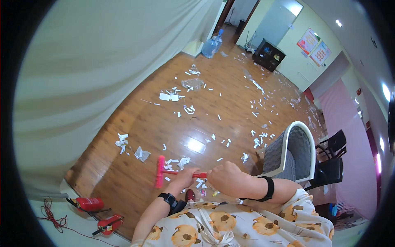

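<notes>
Both my hands are closed round the red handle of a broom (160, 172). My left hand (185, 178) grips nearer the pinkish-red head, and my right hand (224, 177) holds the handle further to the right. The broom head points left, just beside a patch of white paper scraps (183, 163). Whether its bristles touch the floor I cannot tell. More white scraps and a few coloured bits lie under and around my hands. A crumpled clear plastic piece (142, 154) lies left of the broom head.
A grey-and-white armchair (284, 154) stands at right, with black chairs (327, 171) behind it. Two red fire extinguishers (89, 203) and a red cord (59, 222) are at lower left. Scraps litter the wooden floor (131, 111). Water bottles (210, 47) and a black cabinet (268, 54) stand far off.
</notes>
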### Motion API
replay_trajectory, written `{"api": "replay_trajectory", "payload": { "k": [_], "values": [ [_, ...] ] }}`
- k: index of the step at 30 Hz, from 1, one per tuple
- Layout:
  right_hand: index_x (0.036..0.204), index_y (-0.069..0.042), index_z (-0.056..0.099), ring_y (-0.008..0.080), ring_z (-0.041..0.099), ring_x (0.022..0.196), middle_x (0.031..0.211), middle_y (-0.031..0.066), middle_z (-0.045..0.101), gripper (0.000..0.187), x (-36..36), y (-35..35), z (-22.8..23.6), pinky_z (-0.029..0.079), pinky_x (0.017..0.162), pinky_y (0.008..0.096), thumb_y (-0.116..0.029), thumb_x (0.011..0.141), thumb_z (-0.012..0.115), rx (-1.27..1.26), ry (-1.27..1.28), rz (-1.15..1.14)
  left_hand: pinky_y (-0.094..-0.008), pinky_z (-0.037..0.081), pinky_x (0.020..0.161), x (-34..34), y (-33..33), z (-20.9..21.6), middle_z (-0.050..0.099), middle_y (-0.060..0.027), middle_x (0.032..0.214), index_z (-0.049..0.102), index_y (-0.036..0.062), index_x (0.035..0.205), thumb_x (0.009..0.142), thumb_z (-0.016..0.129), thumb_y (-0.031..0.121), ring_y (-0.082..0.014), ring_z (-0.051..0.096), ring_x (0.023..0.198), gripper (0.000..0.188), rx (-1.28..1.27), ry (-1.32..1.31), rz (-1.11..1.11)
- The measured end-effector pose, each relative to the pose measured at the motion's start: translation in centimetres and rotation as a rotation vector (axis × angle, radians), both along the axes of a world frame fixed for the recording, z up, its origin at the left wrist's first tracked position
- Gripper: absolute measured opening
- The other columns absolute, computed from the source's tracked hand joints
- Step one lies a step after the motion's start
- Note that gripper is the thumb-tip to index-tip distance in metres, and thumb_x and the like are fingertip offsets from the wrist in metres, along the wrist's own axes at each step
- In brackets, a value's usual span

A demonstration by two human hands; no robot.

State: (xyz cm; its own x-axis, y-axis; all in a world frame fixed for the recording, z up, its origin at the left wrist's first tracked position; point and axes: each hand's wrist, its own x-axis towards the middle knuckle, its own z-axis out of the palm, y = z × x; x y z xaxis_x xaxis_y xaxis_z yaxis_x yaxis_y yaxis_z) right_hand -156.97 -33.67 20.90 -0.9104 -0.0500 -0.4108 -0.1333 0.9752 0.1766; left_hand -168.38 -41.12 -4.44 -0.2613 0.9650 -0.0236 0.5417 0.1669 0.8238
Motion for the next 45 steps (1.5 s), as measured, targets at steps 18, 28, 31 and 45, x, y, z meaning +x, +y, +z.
{"api": "replay_trajectory", "payload": {
  "k": [18,28,31,45],
  "values": [
    [0.089,-0.005,0.063,0.0199,0.069,0.072,0.072,0.0078,0.067,0.012,-8.5,1.8,-4.9,0.053,0.056,0.031,-0.01,0.079,0.061,-0.204,0.059,0.083,-0.0452,0.05,0.072,-11.6,-6.4,1.8,0.067,-0.0143,0.089,0.063,0.0155,0.102,0.072,0.067,0.01,-0.0359,0.063,0.086,0.03,-0.282,0.308,0.106],
    [0.092,-0.005,0.059,0.022,0.068,0.067,0.068,0.0078,0.065,0.013,-24.2,-3.1,-10.6,0.051,0.053,0.0326,-0.011,0.081,0.058,-0.288,0.139,0.015,-0.0447,0.05,0.072,-27.6,-10.8,-6.7,0.067,-0.0138,0.087,0.066,0.0142,0.095,0.072,0.065,0.007,-0.0354,0.063,0.085,0.025,-0.286,0.294,0.17],
    [0.096,-0.006,0.058,0.0233,0.067,0.064,0.067,0.008,0.064,0.015,-27.4,-3.8,-11.4,0.051,0.051,0.0333,-0.01,0.081,0.056,-0.262,0.148,-0.068,-0.0444,0.05,0.071,-31.3,-8.7,-7.5,0.066,-0.0138,0.085,0.066,0.0139,0.09,0.072,0.063,0.005,-0.0352,0.063,0.085,0.021,-0.265,0.315,0.104],
    [0.095,-0.006,0.057,0.0251,0.065,0.06,0.064,0.0089,0.063,0.014,-24.9,-0.4,1.8,0.047,0.045,0.0354,-0.011,0.081,0.057,-0.043,-0.068,-0.401,-0.0452,0.049,0.078,-27.4,2.8,3.0,0.066,-0.0126,0.091,0.063,0.0119,0.096,0.074,0.065,0.01,-0.034,0.063,0.089,0.022,0.046,0.112,-0.255]
  ]
}}
